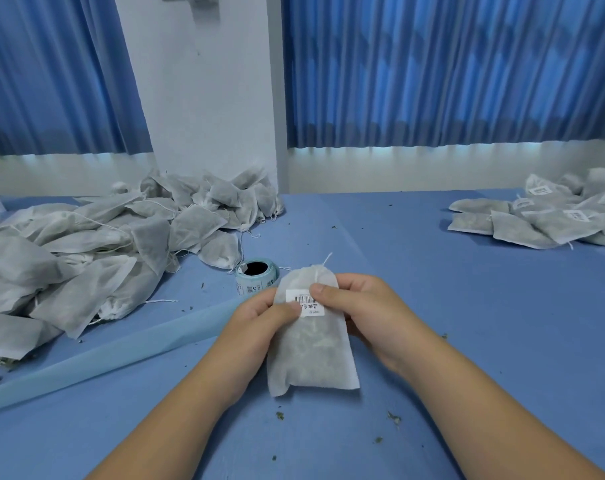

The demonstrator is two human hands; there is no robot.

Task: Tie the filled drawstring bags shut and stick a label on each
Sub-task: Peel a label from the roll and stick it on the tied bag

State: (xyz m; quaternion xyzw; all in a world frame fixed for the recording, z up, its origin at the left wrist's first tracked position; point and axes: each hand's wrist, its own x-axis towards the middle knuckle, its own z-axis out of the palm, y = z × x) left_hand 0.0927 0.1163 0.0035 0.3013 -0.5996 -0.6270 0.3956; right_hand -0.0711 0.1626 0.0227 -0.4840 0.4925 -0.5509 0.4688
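Note:
A white drawstring bag [311, 355] filled with greenish dried material is held upright above the blue table, its string end sticking up at the top. A white barcode label [302, 301] sits on its upper front. My left hand [259, 320] grips the bag's left edge, thumb on the label's lower left. My right hand [356, 303] holds the right edge, thumb pressing the label's right side. A roll of labels [256, 277] stands just behind the bag, to the left.
A large heap of unlabelled bags [96, 251] covers the table's left side. A smaller pile of labelled bags [550, 216] lies at the far right. A pale blue strip [103, 358] runs diagonally across the left. Green crumbs [394, 417] dot the table.

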